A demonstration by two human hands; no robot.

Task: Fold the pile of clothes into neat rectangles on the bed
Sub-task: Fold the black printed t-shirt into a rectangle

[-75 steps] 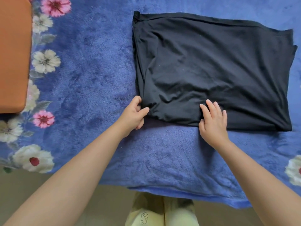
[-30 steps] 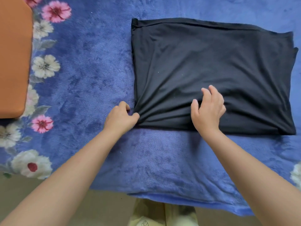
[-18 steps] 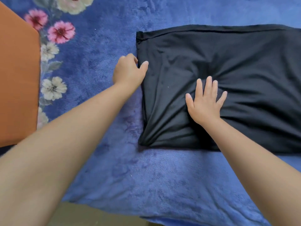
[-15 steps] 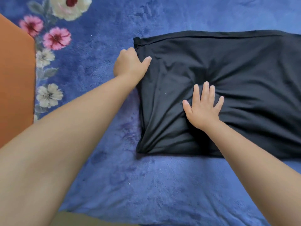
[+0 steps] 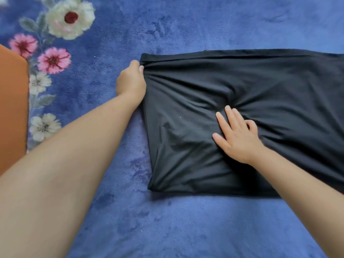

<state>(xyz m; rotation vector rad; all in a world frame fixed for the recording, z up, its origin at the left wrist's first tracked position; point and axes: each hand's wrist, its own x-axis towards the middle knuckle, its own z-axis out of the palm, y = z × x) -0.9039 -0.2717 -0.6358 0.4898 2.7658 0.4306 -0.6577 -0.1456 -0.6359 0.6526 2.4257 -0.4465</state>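
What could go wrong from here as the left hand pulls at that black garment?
1. The left hand pinches the black garment near its far left corner; pulling harder may skew the folded edge.
2. The right hand presses where creases bunch together; they could get flattened into the fold.
3. The fleecy blue blanket might drag the bottom layer, so the layers shift unevenly.

Item count, head view:
- black folded garment (image 5: 242, 101): 1
- blue plush blanket (image 5: 167, 220): 1
- orange cushion (image 5: 11, 108), at left edge: 1
- printed flowers on the blanket, whole or partly in view: 2 pink (image 5: 54, 60), 3 white (image 5: 70, 17)
- left hand (image 5: 131, 81): 1
- right hand (image 5: 237, 135): 1
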